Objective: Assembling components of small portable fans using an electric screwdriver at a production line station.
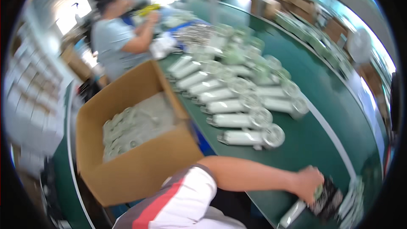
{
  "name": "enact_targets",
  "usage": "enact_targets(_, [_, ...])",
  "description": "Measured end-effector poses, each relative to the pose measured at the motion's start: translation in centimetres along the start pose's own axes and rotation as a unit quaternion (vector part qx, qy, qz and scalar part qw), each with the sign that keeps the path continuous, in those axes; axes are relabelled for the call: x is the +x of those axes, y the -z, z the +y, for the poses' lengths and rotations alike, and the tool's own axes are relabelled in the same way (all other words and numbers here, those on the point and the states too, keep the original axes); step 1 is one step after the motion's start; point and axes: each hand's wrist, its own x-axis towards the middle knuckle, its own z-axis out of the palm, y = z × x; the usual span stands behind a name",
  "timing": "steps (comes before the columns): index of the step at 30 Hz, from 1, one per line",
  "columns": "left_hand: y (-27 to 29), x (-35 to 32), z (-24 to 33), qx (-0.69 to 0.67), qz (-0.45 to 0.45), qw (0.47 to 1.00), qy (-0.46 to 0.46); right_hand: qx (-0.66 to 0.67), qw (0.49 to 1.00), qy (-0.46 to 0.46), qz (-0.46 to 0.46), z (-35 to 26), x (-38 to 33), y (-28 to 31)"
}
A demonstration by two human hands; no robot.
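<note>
My left arm reaches across to the lower right, and my left hand (310,185) is closed at the upper end of a white-handled handheld fan (292,213). Its fingers are partly hidden. Against the hand lies a dark, patterned thing (328,199), too blurred to make out. Pale green-white pieces (352,201) lie just right of it. My right hand does not show. Farther off, rows of similar white fans (246,137) with round heads lie on the green table (229,154).
An open cardboard box (140,178) stands left of the table, with pale parts in a grey lining. Beyond it a person (114,38) in a light blue shirt works near a blue tray (193,34) of small metal parts. Cartons and green parts line the far right shelf (313,42).
</note>
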Motion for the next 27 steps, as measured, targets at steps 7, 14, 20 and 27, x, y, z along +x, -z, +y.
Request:
enact_targets(7, [4.2,-2.0,-2.5,-0.032,0.080,0.996,-0.023,-0.234,0.971,-0.006,-0.047,1.9,-1.3,-5.0])
enact_targets(14, [1.6,-1.3,-2.1,-0.089,0.043,0.995,-0.024,-0.594,0.798,0.094,0.041,4.1,0.0,-3.1])
enact_targets(20, [1.3,-1.3,-1.9,-0.079,0.090,0.992,-0.040,-0.498,0.867,-0.017,-0.021,0.8,-1.0,-3.5])
enact_targets(27, [1.8,-1.1,-2.5,-0.112,0.102,0.988,0.011,-0.591,0.797,0.074,0.098,1.3,-3.7,-4.0])
